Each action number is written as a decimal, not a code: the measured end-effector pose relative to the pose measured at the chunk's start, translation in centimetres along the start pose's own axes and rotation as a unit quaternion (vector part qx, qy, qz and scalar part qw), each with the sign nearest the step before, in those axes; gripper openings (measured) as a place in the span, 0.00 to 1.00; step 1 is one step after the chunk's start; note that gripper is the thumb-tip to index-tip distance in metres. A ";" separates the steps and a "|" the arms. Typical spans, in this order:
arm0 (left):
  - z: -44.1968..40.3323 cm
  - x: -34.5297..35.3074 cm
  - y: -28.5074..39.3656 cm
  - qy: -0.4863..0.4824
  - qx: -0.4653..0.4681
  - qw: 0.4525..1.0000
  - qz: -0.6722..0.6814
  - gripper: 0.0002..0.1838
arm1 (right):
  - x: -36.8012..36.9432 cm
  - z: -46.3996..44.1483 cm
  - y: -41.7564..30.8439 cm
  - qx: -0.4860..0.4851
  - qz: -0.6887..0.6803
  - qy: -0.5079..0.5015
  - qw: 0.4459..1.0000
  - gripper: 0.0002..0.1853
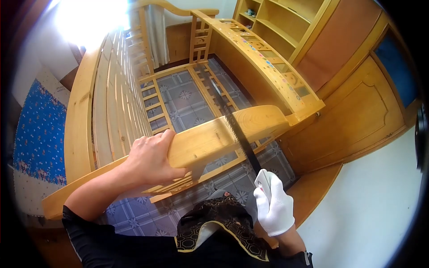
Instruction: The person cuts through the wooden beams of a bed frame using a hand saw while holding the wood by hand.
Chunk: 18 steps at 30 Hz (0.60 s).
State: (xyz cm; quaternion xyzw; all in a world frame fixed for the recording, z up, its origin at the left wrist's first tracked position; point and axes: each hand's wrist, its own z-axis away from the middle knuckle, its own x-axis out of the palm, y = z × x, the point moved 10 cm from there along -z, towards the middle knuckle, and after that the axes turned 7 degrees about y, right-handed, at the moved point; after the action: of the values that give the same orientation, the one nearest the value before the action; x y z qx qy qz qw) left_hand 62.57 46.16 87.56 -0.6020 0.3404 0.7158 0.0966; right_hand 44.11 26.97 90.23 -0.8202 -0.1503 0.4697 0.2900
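My bare left hand [152, 157] grips the top of a thick wooden board [196, 143], the curved end rail of a wooden bed frame. Its fingers fold over the far edge, and the thumb lies along the near face. In a white knitted glove, my right hand [273, 203] is closed around the handle of a handsaw [243, 145]. The long dark blade lies across the board's top, right of my left hand, and points away from me. Its teeth face left. Whether the blade has cut into the wood, I cannot tell.
Slatted bed side [105, 102] rises at left; a long side rail with colourful stickers [268, 62] runs along the right. Beyond are wooden shelves [277, 29] and a wooden door [348, 111]. Patterned tiles [185, 96] show below. Blue flowered cloth [40, 129] hangs at left.
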 end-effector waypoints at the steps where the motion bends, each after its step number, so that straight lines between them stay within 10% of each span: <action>1: 0.0 0.0 0.0 0.005 0.005 1.000 0.001 0.41 | -0.2 -0.1 0.2 0.012 -0.023 0.012 1.000 0.21; 18: 0.0 -0.2 -0.1 0.030 0.015 0.999 0.003 0.41 | 0.1 -0.1 0.8 -0.023 0.004 -0.014 1.000 0.22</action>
State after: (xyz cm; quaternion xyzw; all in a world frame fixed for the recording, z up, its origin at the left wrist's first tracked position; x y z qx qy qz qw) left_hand 62.68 46.30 87.69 -0.6203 0.3558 0.6927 0.0932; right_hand 44.25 26.34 89.74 -0.8206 -0.1621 0.4787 0.2668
